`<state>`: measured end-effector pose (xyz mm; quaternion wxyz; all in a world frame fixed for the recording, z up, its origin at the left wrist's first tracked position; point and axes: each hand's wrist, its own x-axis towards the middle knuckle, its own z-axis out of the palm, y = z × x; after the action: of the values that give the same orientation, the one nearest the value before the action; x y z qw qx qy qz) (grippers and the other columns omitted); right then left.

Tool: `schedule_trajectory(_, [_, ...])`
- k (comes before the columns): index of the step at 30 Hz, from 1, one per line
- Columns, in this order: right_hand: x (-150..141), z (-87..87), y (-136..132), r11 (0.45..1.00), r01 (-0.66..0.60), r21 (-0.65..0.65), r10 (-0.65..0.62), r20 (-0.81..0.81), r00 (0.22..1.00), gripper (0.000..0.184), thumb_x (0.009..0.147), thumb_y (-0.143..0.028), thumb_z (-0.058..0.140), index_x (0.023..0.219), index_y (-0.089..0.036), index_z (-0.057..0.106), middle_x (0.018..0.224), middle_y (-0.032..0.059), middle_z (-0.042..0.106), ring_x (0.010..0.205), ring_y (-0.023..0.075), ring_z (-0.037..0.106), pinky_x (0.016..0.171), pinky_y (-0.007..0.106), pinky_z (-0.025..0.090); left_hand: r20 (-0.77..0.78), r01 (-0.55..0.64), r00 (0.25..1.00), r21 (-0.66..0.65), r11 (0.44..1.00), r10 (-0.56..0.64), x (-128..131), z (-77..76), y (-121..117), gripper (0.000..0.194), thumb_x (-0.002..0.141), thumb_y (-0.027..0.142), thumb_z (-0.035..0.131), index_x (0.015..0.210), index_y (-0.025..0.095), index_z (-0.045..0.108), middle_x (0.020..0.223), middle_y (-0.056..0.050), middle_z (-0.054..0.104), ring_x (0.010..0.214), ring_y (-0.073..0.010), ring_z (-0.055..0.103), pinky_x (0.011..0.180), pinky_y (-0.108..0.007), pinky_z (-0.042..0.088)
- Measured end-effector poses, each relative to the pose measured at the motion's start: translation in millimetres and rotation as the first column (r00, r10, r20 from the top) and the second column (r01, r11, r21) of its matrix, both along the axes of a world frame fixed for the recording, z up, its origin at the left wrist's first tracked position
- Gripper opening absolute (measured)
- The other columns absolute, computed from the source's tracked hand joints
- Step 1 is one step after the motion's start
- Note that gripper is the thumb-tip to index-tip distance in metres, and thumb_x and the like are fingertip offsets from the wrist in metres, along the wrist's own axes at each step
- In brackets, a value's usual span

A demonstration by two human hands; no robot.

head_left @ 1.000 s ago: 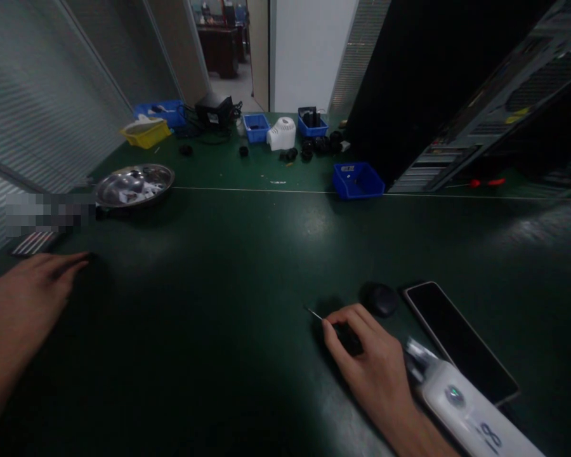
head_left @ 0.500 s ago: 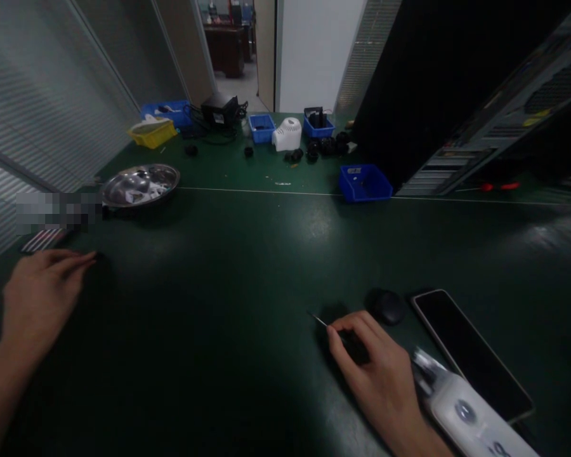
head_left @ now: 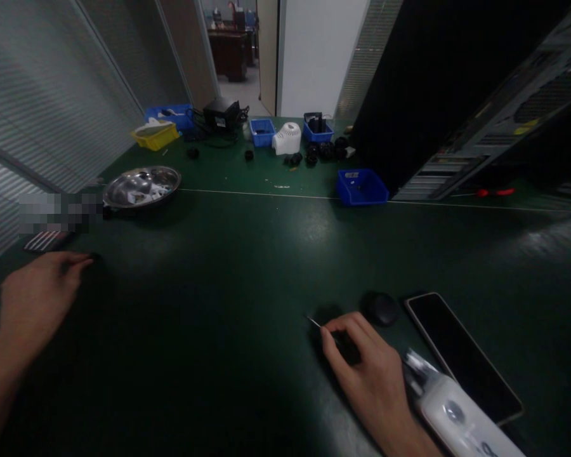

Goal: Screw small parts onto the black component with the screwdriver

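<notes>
At the left, my left hand (head_left: pixel 40 295) is closed in a pinch just above the green tabletop. A small dark spot shows at its fingertips, too small to make out. My right hand (head_left: pixel 368 371) pinches a thin, silvery metal pin (head_left: pixel 315 322) between thumb and index finger. The pin's free end points up and left over the table; its other end is hidden in the fingers. Close behind that hand lie a round black object (head_left: pixel 384 309) and a dark-screened phone (head_left: pixel 461 358). A white device (head_left: pixel 464 416) with a round lens-like button is right beside the right wrist.
A steel bowl (head_left: pixel 111 190) holding white scraps stands at the far left. Blue bins (head_left: pixel 363 197), a yellow bin (head_left: pixel 155 141), a white plastic housing (head_left: pixel 287 141) and small black parts line the back. A black computer case (head_left: pixel 385 95) rises at the right.
The view has shifted slightly, so the phone, white device and right hand appear a little further left. Both hands keep their pinched grips.
</notes>
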<state>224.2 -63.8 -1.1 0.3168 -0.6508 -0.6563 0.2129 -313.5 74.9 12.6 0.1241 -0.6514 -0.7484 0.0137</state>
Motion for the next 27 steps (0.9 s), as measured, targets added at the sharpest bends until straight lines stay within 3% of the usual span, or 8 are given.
schedule_trajectory(2, [-1, 0.5, 0, 1.000, -0.012, 0.005, 0.012, -0.010, 1.000, 0.019, 0.102, -0.038, 0.055, 0.094, -0.025, 0.066, 0.095, 0.0009, 0.067, 0.082, 0.0168, 0.066, 0.073, 0.028, 0.049, 0.108, 0.016, 0.994, -0.013, 1.000, -0.014, 20, 6.8, -2, 0.040, 0.102, 0.037, 0.041, 0.121, 0.014, 0.067, 0.119, -0.006, 0.070, 0.100, -0.0242, 0.066, 0.087, -0.034, 0.050])
schedule_trajectory(4, [-1, 0.8, 0, 0.999, -0.028, 0.017, 0.028, -0.011, 1.000, 0.018, 0.102, -0.038, 0.055, 0.094, -0.025, 0.066, 0.094, 0.0003, 0.066, 0.082, 0.0160, 0.066, 0.072, 0.028, 0.048, 0.274, 0.140, 0.952, -0.004, 0.990, -0.134, 62, 13.4, -10, 0.036, 0.102, 0.039, 0.045, 0.120, 0.015, 0.066, 0.122, -0.005, 0.069, 0.103, -0.0230, 0.067, 0.091, -0.036, 0.051])
schedule_trajectory(6, [-1, 1.0, 0, 0.999, -0.033, 0.031, 0.033, -0.003, 0.999, 0.018, 0.101, -0.038, 0.056, 0.093, -0.025, 0.066, 0.093, -0.0001, 0.066, 0.080, 0.0154, 0.066, 0.072, 0.027, 0.048, 0.467, 0.354, 0.820, 0.043, 0.934, -0.332, 121, 16.5, -25, 0.030, 0.101, 0.038, 0.051, 0.115, 0.017, 0.067, 0.121, -0.003, 0.069, 0.107, -0.0207, 0.066, 0.095, -0.036, 0.052])
schedule_trajectory(9, [-2, 1.9, -1, 0.998, -0.043, 0.042, 0.043, -0.009, 0.999, 0.016, 0.101, -0.036, 0.057, 0.092, -0.025, 0.065, 0.092, 0.0000, 0.065, 0.080, 0.0150, 0.066, 0.072, 0.027, 0.048, 0.631, 0.728, 0.466, 0.125, 0.674, -0.620, 215, 11.9, -52, 0.019, 0.102, 0.026, 0.053, 0.109, 0.019, 0.069, 0.118, -0.005, 0.069, 0.106, -0.0176, 0.065, 0.093, -0.032, 0.054])
schedule_trajectory(12, [-5, 3.3, -3, 0.995, -0.099, 0.028, 0.100, -0.041, 0.994, 0.014, 0.101, -0.033, 0.057, 0.093, -0.025, 0.064, 0.093, 0.0004, 0.064, 0.083, 0.0150, 0.065, 0.073, 0.027, 0.048, 0.676, 0.839, 0.242, 0.215, 0.501, -0.696, 278, -1.2, -69, 0.018, 0.102, 0.017, 0.053, 0.109, 0.019, 0.069, 0.115, -0.006, 0.070, 0.104, -0.0175, 0.062, 0.091, -0.032, 0.053])
schedule_trajectory(16, [-10, 3.6, -7, 0.982, -0.190, 0.009, 0.191, -0.042, 0.981, 0.013, 0.102, -0.029, 0.054, 0.094, -0.024, 0.063, 0.093, 0.0011, 0.064, 0.081, 0.0146, 0.064, 0.073, 0.027, 0.048, 0.770, 0.831, 0.157, 0.236, 0.504, -0.618, 299, -17.1, -72, 0.019, 0.102, 0.015, 0.052, 0.109, 0.019, 0.069, 0.111, -0.005, 0.070, 0.101, -0.0163, 0.062, 0.090, -0.031, 0.053])
schedule_trajectory(21, [-11, 1.8, -6, 0.981, -0.194, 0.018, 0.194, -0.009, 0.981, 0.014, 0.102, -0.029, 0.054, 0.094, -0.023, 0.063, 0.091, 0.0011, 0.063, 0.078, 0.0141, 0.064, 0.070, 0.027, 0.047, 0.836, 0.806, 0.120, 0.232, 0.544, -0.535, 295, -16.4, -70, 0.020, 0.100, 0.018, 0.058, 0.119, 0.019, 0.067, 0.110, -0.004, 0.072, 0.101, -0.0155, 0.064, 0.091, -0.030, 0.053])
schedule_trajectory(27, [-12, 2.6, -6, 0.974, -0.225, 0.022, 0.225, 0.004, 0.974, 0.013, 0.102, -0.026, 0.053, 0.095, -0.024, 0.064, 0.092, 0.0003, 0.063, 0.077, 0.0126, 0.064, 0.068, 0.025, 0.046, 0.790, 0.848, 0.020, 0.311, 0.430, -0.612, 298, -20.2, -70, 0.025, 0.103, 0.014, 0.049, 0.121, 0.016, 0.067, 0.118, -0.007, 0.072, 0.106, -0.0167, 0.066, 0.093, -0.032, 0.054])
